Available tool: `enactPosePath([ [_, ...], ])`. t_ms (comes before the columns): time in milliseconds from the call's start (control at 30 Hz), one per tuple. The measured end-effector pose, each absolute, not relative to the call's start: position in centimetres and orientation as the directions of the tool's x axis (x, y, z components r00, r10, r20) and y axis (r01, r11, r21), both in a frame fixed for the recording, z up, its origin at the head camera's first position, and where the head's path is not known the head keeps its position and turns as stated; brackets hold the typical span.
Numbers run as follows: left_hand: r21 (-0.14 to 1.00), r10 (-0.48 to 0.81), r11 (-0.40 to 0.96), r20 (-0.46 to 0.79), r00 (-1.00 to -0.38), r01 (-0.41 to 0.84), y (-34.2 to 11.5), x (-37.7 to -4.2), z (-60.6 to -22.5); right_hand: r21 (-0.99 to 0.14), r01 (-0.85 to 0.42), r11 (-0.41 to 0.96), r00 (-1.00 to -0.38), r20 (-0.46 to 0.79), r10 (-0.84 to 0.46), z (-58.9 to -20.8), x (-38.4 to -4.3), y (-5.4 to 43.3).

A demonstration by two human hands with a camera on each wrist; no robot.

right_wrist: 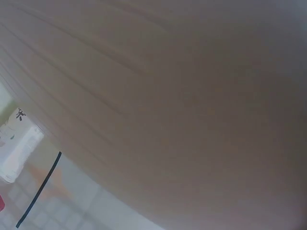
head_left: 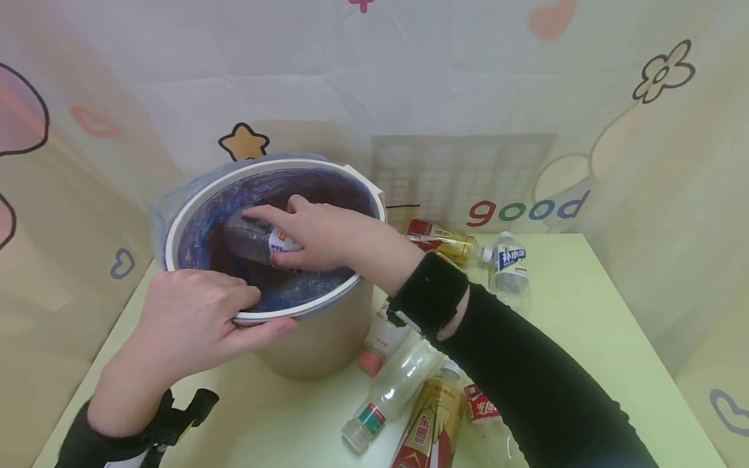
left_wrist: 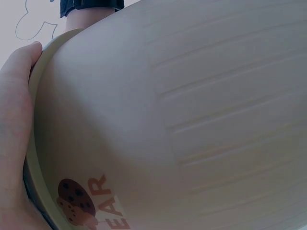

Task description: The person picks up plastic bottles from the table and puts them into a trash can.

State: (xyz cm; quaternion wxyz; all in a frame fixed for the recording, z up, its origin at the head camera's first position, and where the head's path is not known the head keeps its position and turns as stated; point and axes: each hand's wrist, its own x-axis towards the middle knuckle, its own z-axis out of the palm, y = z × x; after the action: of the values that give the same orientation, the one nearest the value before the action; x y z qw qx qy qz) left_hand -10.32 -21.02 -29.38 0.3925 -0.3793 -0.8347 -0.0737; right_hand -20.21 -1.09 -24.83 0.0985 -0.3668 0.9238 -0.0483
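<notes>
My right hand (head_left: 316, 237) lowers one clear bottle (head_left: 257, 239) into the lined bin (head_left: 318, 338), whose rim my left hand (head_left: 193, 322) grips; six bottles (head_left: 409, 390) remain beside my right forearm.

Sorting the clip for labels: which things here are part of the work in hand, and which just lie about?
In hand:
- bin, rim gripped by left hand
- bottle inside it, held by right hand

Lying about:
- tea bottle
- water bottle
- clear bottle
- gold bottle
</notes>
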Motion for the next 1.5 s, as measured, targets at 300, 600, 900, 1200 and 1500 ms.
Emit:
enactPosePath([
  [300, -0.174, 0.577, 0.702, 0.708, -0.407, 0.691, -21.05, -10.27, -29.34, -0.169, -0.668, 0.725, -0.697, -0.2, -0.689, -25.0, -19.95, -1.13],
  [600, -0.175, 0.579, 0.702, 0.705, -0.41, 0.691, -21.07, -10.17, -29.35, -0.132, -0.694, 0.708, -0.688, -0.166, -0.706, -25.19, -19.88, -1.09],
  [900, -0.179, 0.578, 0.696, 0.715, -0.393, 0.696, -20.92, -10.19, -29.26, -0.089, -0.728, 0.68, -0.673, -0.094, -0.733, -25.28, -19.82, -0.93],
  [1200, -0.178, 0.576, 0.697, 0.715, -0.396, 0.695, -20.88, -10.33, -29.34, -0.058, -0.737, 0.674, -0.67, -0.066, -0.739, -25.23, -19.83, -0.81],
  [1500, -0.181, 0.572, 0.698, 0.722, -0.388, 0.693, -20.88, -10.44, -29.47, -0.011, -0.759, 0.651, -0.651, -0.015, -0.759, -25.19, -19.86, -0.75],
])
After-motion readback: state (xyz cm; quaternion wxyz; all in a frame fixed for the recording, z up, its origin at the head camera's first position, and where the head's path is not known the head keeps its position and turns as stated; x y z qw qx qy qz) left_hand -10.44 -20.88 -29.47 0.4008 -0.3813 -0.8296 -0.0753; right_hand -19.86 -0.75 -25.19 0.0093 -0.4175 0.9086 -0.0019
